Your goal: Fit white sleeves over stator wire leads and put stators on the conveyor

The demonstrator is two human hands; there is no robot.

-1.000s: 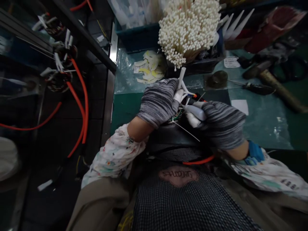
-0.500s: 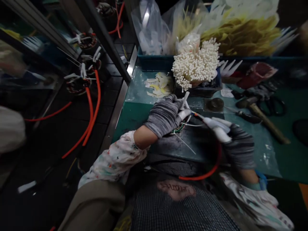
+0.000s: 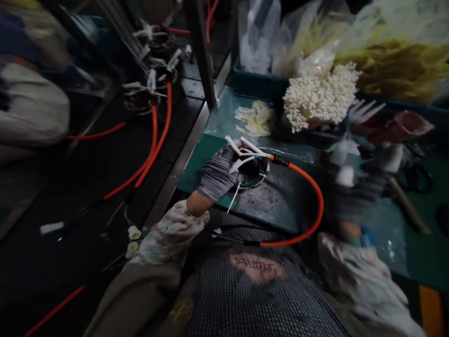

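Observation:
My left hand [image 3: 217,174], in a grey striped knit glove, is closed around the left side of a wound motor stator [image 3: 261,180] on the bench. White sleeves [image 3: 248,144] cover wires at its top, and a white cable tie [image 3: 233,199] sticks out at the front. From the wires an orange-sleeved cable [image 3: 317,196] loops right and back over the lap. Well apart from the stator, my right hand [image 3: 361,192] is over the right side of the bench near a hammer handle [image 3: 409,206]. Motion smears its fingers, and whatever they may hold cannot be made out.
Behind the stator lie yellow-white scraps [image 3: 257,118] and a bundle of white-tipped sticks [image 3: 321,100]. Bags in a blue bin [image 3: 259,82] line the back. Other stators [image 3: 138,100] with orange cables stand at left beyond a metal post [image 3: 199,51]. Another person's sleeve [image 3: 35,105] shows far left.
My right hand has left the wires and moved right, toward the tools. My left hand remains at the stator, whose ring and white sleeves now show more. The view has shifted left.

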